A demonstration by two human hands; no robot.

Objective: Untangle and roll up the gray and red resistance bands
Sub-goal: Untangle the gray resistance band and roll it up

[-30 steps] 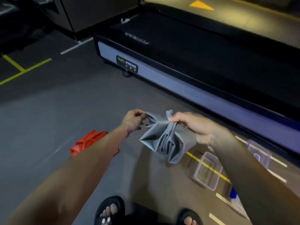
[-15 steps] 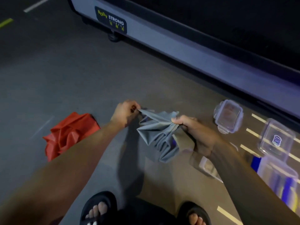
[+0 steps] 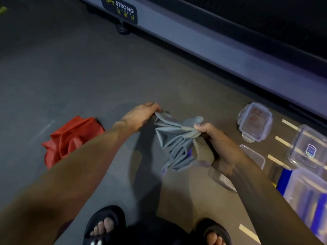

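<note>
treadmill base [image 3: 203, 38] far edge | clear containers [image 3: 254, 122] on floor rt | black sandals [image 3: 104, 225] btm

The gray band [image 3: 175, 142] looks thin, smooth and matt, creased like soft rubber sheet; the red band [image 3: 70, 138] has a slight sheen. The containers [image 3: 254, 121] are clear glossy plastic, and the floor [image 3: 62, 76] is dull, finely textured

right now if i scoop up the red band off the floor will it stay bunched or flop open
The red band will probably flop: it lies in loose crumpled folds on the floor. It is likely light and thin, like the gray band that sags in pleats between both hands. Its sheen hints it may slide.
</note>
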